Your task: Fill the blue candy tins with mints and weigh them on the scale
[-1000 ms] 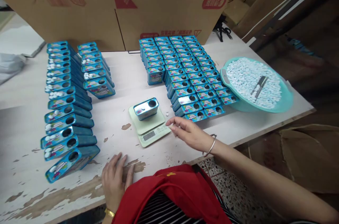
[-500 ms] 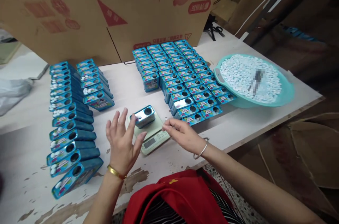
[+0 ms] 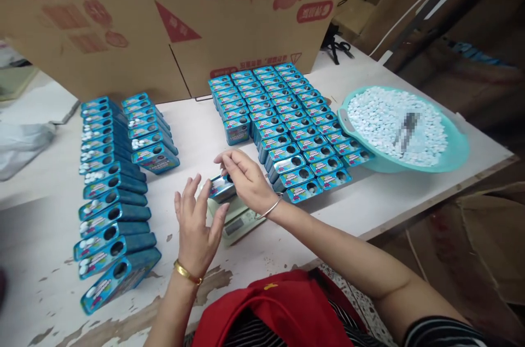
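Note:
A small blue candy tin (image 3: 221, 187) stands on a pale green digital scale (image 3: 235, 229) in front of me. My right hand (image 3: 246, 180) is over the tin with thumb and fingertips pinched near its round hole; whatever is between them is too small to make out. Fingers spread, my left hand (image 3: 198, 229) is by the tin's left end and holds nothing. Its index fingertip is close to the tin's top; I cannot tell whether they touch. The hand partly hides the scale.
Open blue tins (image 3: 283, 117) stand in close rows behind the scale. More tins (image 3: 115, 199), several with white candies on top, line up at left. A turquoise basin (image 3: 455, 155) of white candies holds a blurred utensil. A large cardboard box (image 3: 135, 24) stands behind.
My right hand has moved left and forward from the scale's right edge to above the tin, still pinched. My left hand stays spread beside the tin. The view has shifted slightly.

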